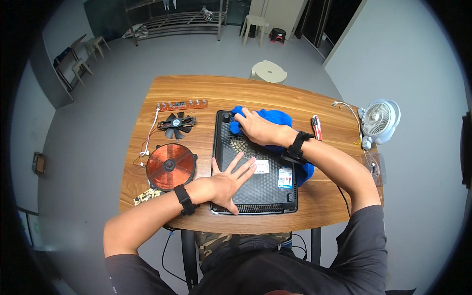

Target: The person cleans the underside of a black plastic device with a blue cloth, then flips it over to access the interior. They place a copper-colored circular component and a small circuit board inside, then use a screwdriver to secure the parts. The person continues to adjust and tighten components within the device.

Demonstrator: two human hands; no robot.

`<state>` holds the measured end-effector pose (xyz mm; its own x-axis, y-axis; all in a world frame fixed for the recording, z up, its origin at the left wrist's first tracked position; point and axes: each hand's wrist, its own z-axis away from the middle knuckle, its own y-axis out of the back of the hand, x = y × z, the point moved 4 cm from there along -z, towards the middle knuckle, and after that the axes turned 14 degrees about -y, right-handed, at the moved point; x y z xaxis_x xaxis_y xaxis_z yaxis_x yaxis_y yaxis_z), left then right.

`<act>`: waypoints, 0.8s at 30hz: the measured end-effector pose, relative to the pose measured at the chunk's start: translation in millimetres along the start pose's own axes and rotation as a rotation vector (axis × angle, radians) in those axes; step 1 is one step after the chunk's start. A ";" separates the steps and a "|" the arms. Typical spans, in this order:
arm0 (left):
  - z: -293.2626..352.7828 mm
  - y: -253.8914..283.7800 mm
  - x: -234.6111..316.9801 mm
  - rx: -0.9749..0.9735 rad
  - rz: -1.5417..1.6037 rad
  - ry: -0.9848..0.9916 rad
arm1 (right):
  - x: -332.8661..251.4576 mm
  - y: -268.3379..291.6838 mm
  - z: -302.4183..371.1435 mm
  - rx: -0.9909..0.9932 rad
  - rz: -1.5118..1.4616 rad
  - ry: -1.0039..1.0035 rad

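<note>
Wood-grain table [196,87] on a grey floor [118,142]; black vented housing [255,191] lying flat mid-table, round copper coil [181,172] and black bladed fan [178,122] to its left, red-and-black screwdriver [316,128] to its right. Left hand [229,185] rests on the housing, fingers spread wide, gripping nothing. Right hand [258,129], fingers curled, grips a bunched blue cloth [276,116] against the housing's far end.

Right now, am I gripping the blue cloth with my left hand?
No, your left hand is spread open on the black vented appliance housing, while your right hand holds the blue cloth near its far-left corner.
</note>
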<state>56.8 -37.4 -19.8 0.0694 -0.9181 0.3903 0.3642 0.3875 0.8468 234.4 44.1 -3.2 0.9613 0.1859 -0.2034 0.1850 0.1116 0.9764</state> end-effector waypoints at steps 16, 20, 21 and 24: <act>-2.5 1.3 3.5 0.031 -0.040 0.016 | -14.5 4.9 37.2 -0.105 -0.013 0.094; -0.7 0.6 3.8 0.036 -0.014 0.012 | -13.0 -8.7 32.7 -0.011 0.074 0.077; -0.5 0.2 2.3 0.034 0.003 0.016 | -12.5 -12.8 31.3 0.013 0.091 0.081; -5.1 1.0 4.0 0.042 -0.019 0.002 | -2.3 -14.6 24.6 0.093 0.088 0.019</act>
<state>62.2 -41.1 -19.2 0.0643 -0.9254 0.3736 0.3264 0.3733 0.8684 234.5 18.1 -15.2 0.9707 0.2099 -0.1169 0.1189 0.0030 0.9929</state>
